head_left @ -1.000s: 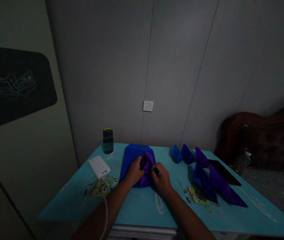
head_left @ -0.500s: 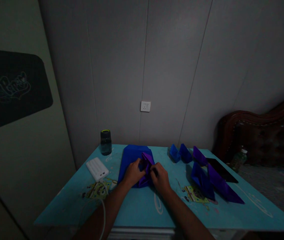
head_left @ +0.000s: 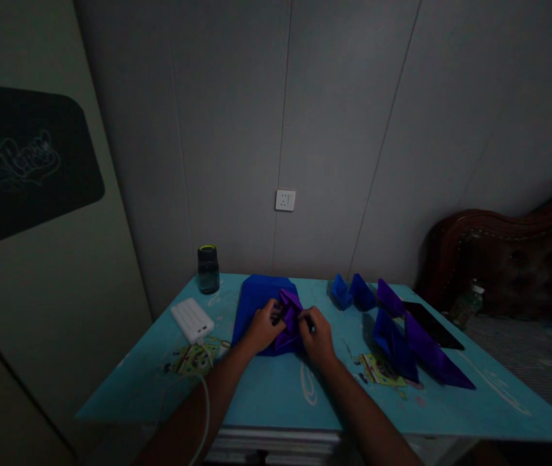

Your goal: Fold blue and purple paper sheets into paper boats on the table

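Observation:
A folded purple paper (head_left: 289, 323) stands partly opened between my two hands, over blue sheets (head_left: 257, 294) that lie on the table. My left hand (head_left: 264, 325) has its fingers curled round the paper's left side. On the right side, my right hand (head_left: 315, 330) pinches the paper's edge between thumb and fingers. The lower folds of the purple paper are dark and partly covered by my fingers. Several folded paper boats rest to the right, among them a blue paper boat (head_left: 395, 346) and a long purple one (head_left: 435, 357).
A white power bank (head_left: 192, 320) with a cable lies left of the blue sheets, and a dark bottle (head_left: 208, 270) stands behind it. A black tablet-like slab (head_left: 431, 325) lies beyond the boats. The light-blue table (head_left: 266, 404) stands near a wall with a socket (head_left: 285, 200).
My right hand has shifted slightly outward and the purple paper looks a little more spread. The whole view has tilted slightly, so everything sits a bit higher. Other objects stay in place.

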Available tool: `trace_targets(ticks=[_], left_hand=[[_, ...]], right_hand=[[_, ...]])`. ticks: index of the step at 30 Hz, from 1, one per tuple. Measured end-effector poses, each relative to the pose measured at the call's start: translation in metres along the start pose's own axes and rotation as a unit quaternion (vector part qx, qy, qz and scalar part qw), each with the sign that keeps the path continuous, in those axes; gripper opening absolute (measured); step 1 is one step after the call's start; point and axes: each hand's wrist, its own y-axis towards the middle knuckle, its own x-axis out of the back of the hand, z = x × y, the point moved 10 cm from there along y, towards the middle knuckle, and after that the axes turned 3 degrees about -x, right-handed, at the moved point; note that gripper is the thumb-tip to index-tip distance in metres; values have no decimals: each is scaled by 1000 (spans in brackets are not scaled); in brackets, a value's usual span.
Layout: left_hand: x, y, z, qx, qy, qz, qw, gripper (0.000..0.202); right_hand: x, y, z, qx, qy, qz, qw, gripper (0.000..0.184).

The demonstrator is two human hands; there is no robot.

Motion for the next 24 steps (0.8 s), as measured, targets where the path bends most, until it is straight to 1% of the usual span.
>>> trace_targets(ticks=[4, 9, 11, 13, 18, 24], left_hand=[[2, 1, -4, -10, 15, -4, 1000, 21], [5, 1, -12, -34, -19, -10, 999, 19], [5, 1, -15, -39, -32, -10, 999, 20], [6, 1, -17, -40, -33, -11, 999, 20], [10, 3, -17, -46, -32, -21, 998, 23], [11, 3, -14, -68, -20, -21, 997, 25]], right_hand=[[8, 3, -5, -20, 8, -35, 999, 13], [22, 4, -32, -103, 19, -90, 990, 10], [24, 3, -39, -125, 30, -95, 987, 11], [24, 3, -41, -134, 41, -93, 986, 11], [22, 3, -38, -126, 49, -83, 987, 9], [22, 3, -38, -136, 55, -82, 986, 8]])
